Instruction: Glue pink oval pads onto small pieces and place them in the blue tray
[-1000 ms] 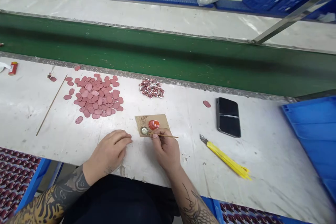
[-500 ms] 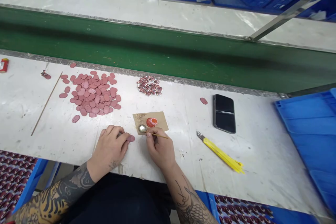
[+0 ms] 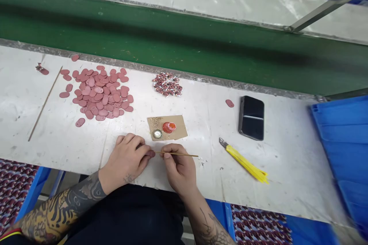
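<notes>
My left hand (image 3: 126, 160) rests on the white table with its fingers closed on a small pink oval tag (image 3: 151, 154) at the fingertips. My right hand (image 3: 178, 166) pinches a thin wooden stick (image 3: 179, 154), whose left tip touches that tag. Just beyond the hands lies a brown card (image 3: 168, 128) carrying a red blob (image 3: 168, 126), a small metal cap (image 3: 157, 134) and tiny beads. A large pile of pink oval tags (image 3: 99, 93) lies at the far left, and a smaller pile of red-and-white pieces (image 3: 167, 84) sits behind the card.
A black phone (image 3: 251, 117) and a yellow utility knife (image 3: 244, 160) lie to the right, with one stray pink tag (image 3: 229, 103) near the phone. Another long stick (image 3: 43, 105) lies at the left. A green conveyor belt (image 3: 186, 49) runs behind the table. A blue bin (image 3: 345, 149) stands right.
My right hand drew the stick back from the metal cap on the card and brought its tip to the pink tag in my left fingers. The camera tilted slightly.
</notes>
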A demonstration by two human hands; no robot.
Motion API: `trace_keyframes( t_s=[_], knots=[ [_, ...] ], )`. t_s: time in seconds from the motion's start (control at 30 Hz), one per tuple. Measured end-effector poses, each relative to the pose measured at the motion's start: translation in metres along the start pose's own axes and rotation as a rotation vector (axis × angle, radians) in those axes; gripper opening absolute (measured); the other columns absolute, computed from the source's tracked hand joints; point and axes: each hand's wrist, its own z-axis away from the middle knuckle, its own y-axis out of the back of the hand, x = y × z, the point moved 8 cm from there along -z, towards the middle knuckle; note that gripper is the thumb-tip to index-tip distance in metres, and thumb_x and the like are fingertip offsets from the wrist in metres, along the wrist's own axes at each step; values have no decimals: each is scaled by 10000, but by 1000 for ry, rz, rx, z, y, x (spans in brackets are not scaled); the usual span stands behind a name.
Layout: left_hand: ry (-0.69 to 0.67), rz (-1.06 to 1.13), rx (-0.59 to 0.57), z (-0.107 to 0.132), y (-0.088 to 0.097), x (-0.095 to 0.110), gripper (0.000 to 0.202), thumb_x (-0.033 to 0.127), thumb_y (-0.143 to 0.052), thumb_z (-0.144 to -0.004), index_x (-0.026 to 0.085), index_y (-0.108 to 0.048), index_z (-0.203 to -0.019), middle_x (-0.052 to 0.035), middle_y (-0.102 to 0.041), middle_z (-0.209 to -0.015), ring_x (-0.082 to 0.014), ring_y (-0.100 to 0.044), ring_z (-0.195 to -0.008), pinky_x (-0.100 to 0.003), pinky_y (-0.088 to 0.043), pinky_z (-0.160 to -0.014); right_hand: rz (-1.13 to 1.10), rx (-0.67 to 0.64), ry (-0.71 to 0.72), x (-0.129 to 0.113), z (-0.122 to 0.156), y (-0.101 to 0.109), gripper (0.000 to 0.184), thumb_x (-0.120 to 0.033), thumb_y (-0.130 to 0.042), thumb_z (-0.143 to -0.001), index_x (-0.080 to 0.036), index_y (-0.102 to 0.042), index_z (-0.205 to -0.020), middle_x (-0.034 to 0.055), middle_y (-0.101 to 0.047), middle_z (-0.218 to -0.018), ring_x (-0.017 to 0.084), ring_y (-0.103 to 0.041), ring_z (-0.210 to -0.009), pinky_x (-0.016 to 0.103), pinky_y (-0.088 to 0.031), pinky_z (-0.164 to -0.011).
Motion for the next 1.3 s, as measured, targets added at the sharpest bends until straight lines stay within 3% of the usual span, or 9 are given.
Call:
trace_keyframes(
  t_s=[0.27, 0.73, 0.87, 1.1, 1.3],
  knots=[
    [2, 10, -45, -5, -2, -1, 105, 336, -620, -899, 244, -661, -929, -62, -626, -998, -262, -529, -985, -463, -365, -791, 224, -60, 137, -10, 4, -11, 123, -130, -523, -882, -250, -543, -905, 3, -641, -791, 178, -624, -714, 313, -504, -653],
    [-1, -1, -71, -5, -3, -2, 90, 318, -599, -920, 257, -658, -949, -27, -613, -1015, -250, -498, -982, -457, -338, -787, 415, -65, 211, -15, 1, -18, 96, -135, -502, -886, -227, -519, -868, 2, -623, -743, 178, -604, -662, 305, -483, -601],
    [4, -1, -67, -6, -3, -1, 91, 318, -597, -924, 256, -660, -946, -33, -614, -1013, -251, -497, -984, -447, -333, -788, 383, -59, 208, -16, 1, -17, 106, -133, -502, -892, -230, -527, -859, 0, -625, -747, 175, -609, -668, 299, -491, -606],
    [3, 23, -46, -5, -3, -2, 191, 352, -511, -984, 256, -668, -932, -25, -609, -960, -233, -503, -963, -432, -326, -787, 232, 146, 55, 1, -2, 10, 80, -178, -530, -934, -233, -586, -949, 6, -661, -833, 167, -657, -733, 291, -538, -660],
    [-3, 7, -32, -5, -3, -2, 151, 346, -550, -965, 268, -677, -940, -24, -616, -973, -235, -504, -972, -426, -317, -777, 318, 148, 131, -5, -15, 3, 109, -164, -536, -932, -239, -598, -981, 7, -701, -857, 165, -684, -756, 282, -558, -688]
  ],
)
